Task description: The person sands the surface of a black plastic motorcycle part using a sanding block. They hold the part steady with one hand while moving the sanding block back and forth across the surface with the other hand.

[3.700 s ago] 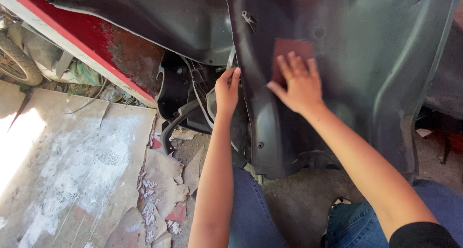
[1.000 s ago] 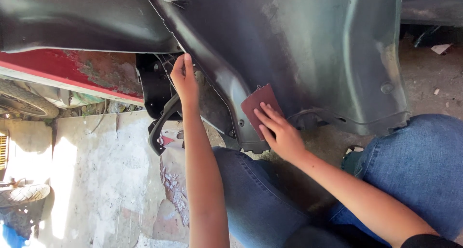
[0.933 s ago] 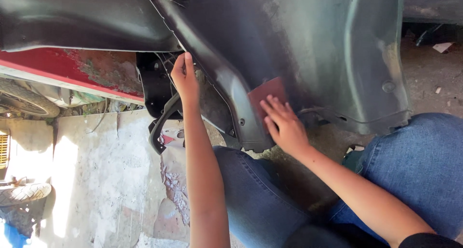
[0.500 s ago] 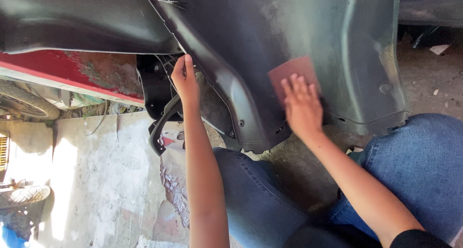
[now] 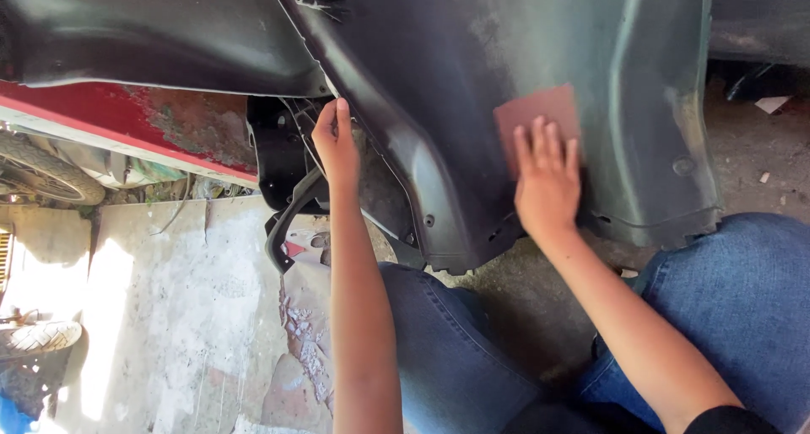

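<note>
Now up the dark plastic body panel (image 5: 472, 71) with the reddish-brown sandpaper sheet (image 5: 540, 113), higher than half a second ago, away from the lower edge. Right hand (image 5: 547, 185) flat, fingers spread wide, pressing the sheet against the panel. Left hand (image 5: 336, 143) curled round the panel's inner edge, gripping it, same spot as before. Looks like another sanding stroke upward. Red bodywork (image 5: 126, 118) off to the left, cracked concrete floor (image 5: 194, 316) below.

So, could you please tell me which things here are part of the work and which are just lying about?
In use: reddish sandpaper sheet under right hand; dark plastic panel, steadied by left hand.
Lying about: tyre; red body panel; white scrap.
</note>
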